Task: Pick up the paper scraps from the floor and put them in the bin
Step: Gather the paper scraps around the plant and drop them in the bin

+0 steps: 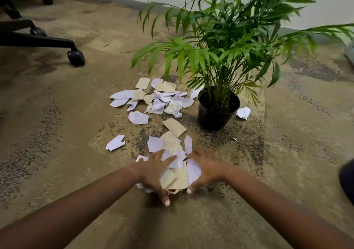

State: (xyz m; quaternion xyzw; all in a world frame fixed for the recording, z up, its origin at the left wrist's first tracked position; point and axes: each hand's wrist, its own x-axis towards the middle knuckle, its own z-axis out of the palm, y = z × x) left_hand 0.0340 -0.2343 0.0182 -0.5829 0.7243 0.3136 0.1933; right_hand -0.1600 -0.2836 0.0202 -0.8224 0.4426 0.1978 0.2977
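Note:
White and tan paper scraps lie on the carpet. A bunch of scraps sits between my two hands near the middle of the view. My left hand curls round its left side and my right hand curls round its right side. Further off lies a larger scatter of scraps, with single pieces to the left and behind the pot. No bin is in view.
A potted palm in a black pot stands just right of the far scraps, its leaves hanging over them. An office chair base with castors is at the upper left. A dark object shows at the right edge.

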